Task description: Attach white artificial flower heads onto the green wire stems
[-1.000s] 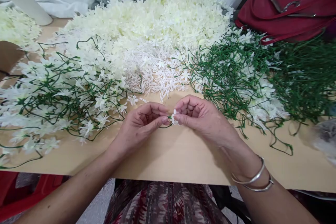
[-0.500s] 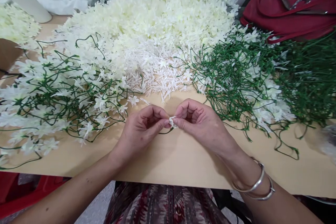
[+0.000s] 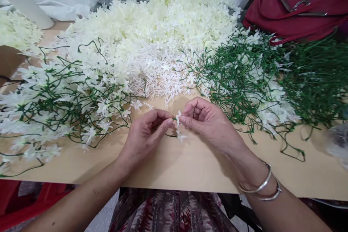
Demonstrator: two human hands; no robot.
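My left hand (image 3: 145, 134) and my right hand (image 3: 208, 121) meet over the wooden table (image 3: 179, 166), fingertips almost touching. Between them is a thin green stem (image 3: 170, 135) with small white flowers. My left thumb and forefinger pinch the stem. My right fingers pinch a white flower (image 3: 178, 117) at the stem's tip. A second small white flower (image 3: 181, 137) hangs just below the fingertips. Two silver bangles (image 3: 262, 188) sit on my right wrist.
A heap of cream flower petals (image 3: 168, 18) fills the back. White spiky flower centres (image 3: 160, 72) lie in the middle. Finished flowered stems (image 3: 59, 94) pile up at left, bare green stems (image 3: 261, 76) at right. A red bag (image 3: 296, 3) stands at back right.
A second white flower now shows below the fingertips. Both hands have stayed together at the table's front with small finger movements; the view shifted slightly.
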